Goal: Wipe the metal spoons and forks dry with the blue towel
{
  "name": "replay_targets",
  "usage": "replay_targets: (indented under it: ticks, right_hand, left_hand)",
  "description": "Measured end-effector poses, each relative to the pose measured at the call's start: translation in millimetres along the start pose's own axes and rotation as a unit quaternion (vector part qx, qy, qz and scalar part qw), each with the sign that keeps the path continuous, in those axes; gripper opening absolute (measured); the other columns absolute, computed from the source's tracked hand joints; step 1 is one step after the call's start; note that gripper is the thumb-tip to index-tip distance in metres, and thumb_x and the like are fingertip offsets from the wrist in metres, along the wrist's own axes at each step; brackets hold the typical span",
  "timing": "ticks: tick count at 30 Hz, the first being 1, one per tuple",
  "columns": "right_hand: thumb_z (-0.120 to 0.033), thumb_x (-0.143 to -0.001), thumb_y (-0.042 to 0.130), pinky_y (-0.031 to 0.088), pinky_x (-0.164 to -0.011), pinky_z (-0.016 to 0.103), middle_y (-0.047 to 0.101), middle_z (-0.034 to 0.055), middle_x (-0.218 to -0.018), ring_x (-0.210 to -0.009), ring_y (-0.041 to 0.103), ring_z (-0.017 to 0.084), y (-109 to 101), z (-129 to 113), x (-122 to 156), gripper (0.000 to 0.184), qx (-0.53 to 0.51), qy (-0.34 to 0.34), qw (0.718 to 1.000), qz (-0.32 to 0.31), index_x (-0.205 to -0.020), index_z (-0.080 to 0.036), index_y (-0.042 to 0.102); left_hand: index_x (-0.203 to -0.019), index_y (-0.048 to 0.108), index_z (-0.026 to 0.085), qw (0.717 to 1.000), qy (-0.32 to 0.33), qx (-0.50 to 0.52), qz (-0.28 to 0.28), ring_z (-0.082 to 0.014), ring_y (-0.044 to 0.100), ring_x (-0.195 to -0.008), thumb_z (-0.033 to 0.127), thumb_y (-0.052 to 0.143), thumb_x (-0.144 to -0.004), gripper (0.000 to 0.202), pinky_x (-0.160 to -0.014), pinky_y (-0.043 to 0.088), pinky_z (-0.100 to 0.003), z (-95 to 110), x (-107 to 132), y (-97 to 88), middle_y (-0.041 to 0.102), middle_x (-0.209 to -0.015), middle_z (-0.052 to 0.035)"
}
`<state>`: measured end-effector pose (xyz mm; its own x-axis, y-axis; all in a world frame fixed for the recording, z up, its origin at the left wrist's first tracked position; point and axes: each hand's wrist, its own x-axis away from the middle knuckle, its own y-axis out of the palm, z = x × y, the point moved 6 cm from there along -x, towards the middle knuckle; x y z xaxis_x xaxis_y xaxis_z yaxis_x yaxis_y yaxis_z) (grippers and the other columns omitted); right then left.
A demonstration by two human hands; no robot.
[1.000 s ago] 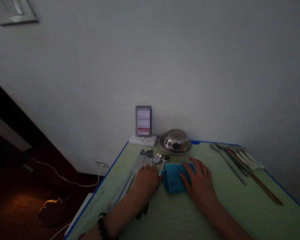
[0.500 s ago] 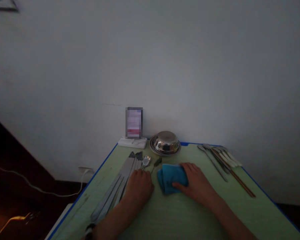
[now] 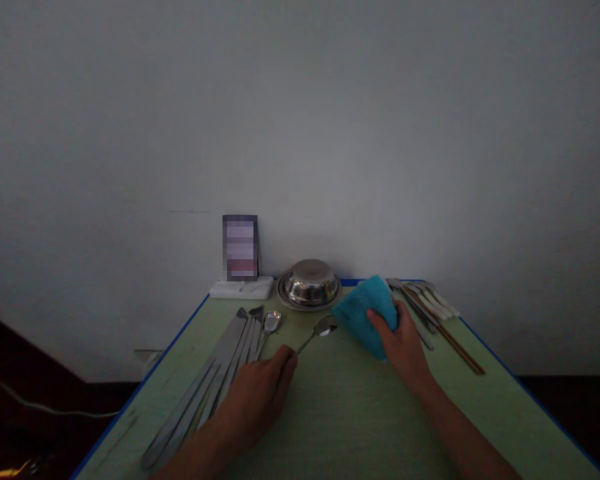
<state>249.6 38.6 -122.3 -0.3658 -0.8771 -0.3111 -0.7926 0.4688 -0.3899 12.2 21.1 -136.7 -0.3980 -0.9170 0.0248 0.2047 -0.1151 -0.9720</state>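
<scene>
My left hand is closed round the handle of a metal spoon, whose bowl points away to the right. In my right hand is a folded blue cloth, pinched between thumb and fingers and lifted above the table. The cloth is just right of the spoon's bowl, with a small gap between them. Left of my left hand lie several long metal utensils, side by side. Another metal spoon rests beside them, its handle partly hidden by my hand.
An upside-down metal bowl stands at the back of the green table. Left of it, a screen stands on a white base. To the right lie brown chopsticks and several white-handled utensils. A wall rises behind.
My left hand now holds the spoon raised off the table. My right hand has lifted the cloth from the tabletop and tilted it. The view has turned slightly right.
</scene>
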Motion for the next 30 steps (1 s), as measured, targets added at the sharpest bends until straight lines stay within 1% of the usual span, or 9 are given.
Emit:
replay_targets:
  ticks: [4, 7, 9, 15, 20, 22, 25, 27, 30]
  right_hand:
    - [-0.043, -0.074, 0.051, 0.050, -0.065, 0.033, 0.063, 0.0093, -0.096, -0.079, 0.062, 0.023, -3, 11, -4, 0.047, -0.072, 0.056, 0.996, 0.023, -0.112, -0.016, 0.044]
    - [-0.038, -0.069, 0.057, 0.051, -0.063, 0.032, 0.065, 0.0073, -0.093, -0.075, 0.063, 0.022, 3, 14, -1, 0.046, -0.183, 0.114, 0.977, -0.002, -0.109, -0.017, 0.049]
    - [-0.037, -0.067, 0.061, 0.050, -0.062, 0.031, 0.066, 0.0059, -0.092, -0.072, 0.062, 0.020, 5, 13, 2, 0.047, -0.240, 0.140, 0.960, 0.016, -0.108, -0.018, 0.051]
    - [-0.041, -0.067, 0.063, 0.047, -0.058, 0.027, 0.063, 0.0031, -0.094, -0.069, 0.058, 0.016, 3, 8, 10, 0.046, -0.283, 0.129, 0.946, 0.090, -0.107, -0.020, 0.053]
    - [-0.042, -0.075, 0.058, 0.045, -0.056, 0.025, 0.060, 0.0017, -0.086, -0.068, 0.056, 0.015, 20, -10, 32, 0.035, -0.196, 0.082, 0.977, 0.006, -0.101, -0.019, 0.052]
    - [-0.041, -0.081, 0.051, 0.046, -0.059, 0.026, 0.060, 0.0024, -0.085, -0.071, 0.056, 0.015, 30, -23, 44, 0.025, -0.161, 0.018, 0.985, -0.060, -0.094, -0.019, 0.053]
    - [-0.033, -0.089, 0.036, 0.040, -0.087, 0.033, 0.057, 0.0056, -0.108, -0.100, 0.053, 0.019, 39, -43, 57, 0.026, -0.131, -0.123, 0.975, -0.134, -0.086, -0.020, 0.058]
    - [-0.028, -0.090, 0.035, 0.035, -0.094, 0.035, 0.055, 0.0061, -0.114, -0.109, 0.048, 0.019, 39, -44, 58, 0.024, -0.108, -0.158, 0.974, -0.124, -0.088, -0.021, 0.058]
    - [-0.028, -0.083, 0.050, 0.041, -0.087, 0.035, 0.054, 0.0081, -0.109, -0.102, 0.050, 0.020, 39, -34, 52, 0.021, -0.064, -0.134, 0.987, -0.068, -0.102, -0.020, 0.053]
  left_hand:
    - [-0.085, 0.052, 0.023, 0.978, -0.008, 0.210, 0.001, -0.0134, 0.057, -0.065, 0.040, 0.020, -0.093, 0.037, -0.061, 0.041, -0.022, 4, 11, 7.0, 0.057, -0.068, 0.0014]
    - [-0.089, 0.052, 0.023, 0.948, -0.033, 0.316, 0.002, -0.0131, 0.053, -0.067, 0.043, 0.022, -0.092, 0.037, -0.064, 0.041, -0.022, 2, 11, 13.5, 0.052, -0.069, 0.0022]
    - [-0.091, 0.051, 0.022, 0.931, -0.028, 0.364, -0.009, -0.0129, 0.051, -0.070, 0.043, 0.028, -0.091, 0.031, -0.064, 0.041, -0.021, 3, 9, 16.1, 0.053, -0.075, 0.0018]
    - [-0.085, 0.045, 0.019, 0.871, -0.056, 0.486, -0.042, -0.0092, 0.036, -0.054, 0.048, 0.034, -0.088, 0.031, -0.049, 0.033, -0.019, 5, 5, 20.8, 0.036, -0.062, 0.0058]
    - [-0.078, 0.043, 0.018, 0.840, -0.059, 0.530, -0.100, -0.0077, 0.030, -0.049, 0.051, 0.036, -0.086, 0.035, -0.044, 0.025, -0.018, 6, 6, 30.0, 0.032, -0.057, 0.0074]
    - [-0.078, 0.045, 0.018, 0.836, -0.059, 0.531, -0.125, -0.0081, 0.030, -0.048, 0.052, 0.030, -0.087, 0.039, -0.043, 0.024, -0.019, 5, 6, 33.9, 0.031, -0.056, 0.0073]
    - [-0.076, 0.047, 0.017, 0.851, -0.054, 0.510, -0.119, -0.0093, 0.035, -0.052, 0.052, 0.029, -0.088, 0.040, -0.046, 0.029, -0.020, 3, 5, 32.8, 0.036, -0.059, 0.0056]
    - [-0.075, 0.048, 0.017, 0.868, -0.042, 0.482, -0.109, -0.0105, 0.041, -0.059, 0.051, 0.031, -0.087, 0.039, -0.053, 0.034, -0.021, 4, 6, 29.3, 0.042, -0.064, 0.0039]
    - [-0.077, 0.051, 0.018, 0.893, -0.029, 0.433, -0.121, -0.0117, 0.044, -0.063, 0.049, 0.033, -0.088, 0.038, -0.059, 0.037, -0.021, 7, 8, 26.1, 0.047, -0.068, 0.0029]
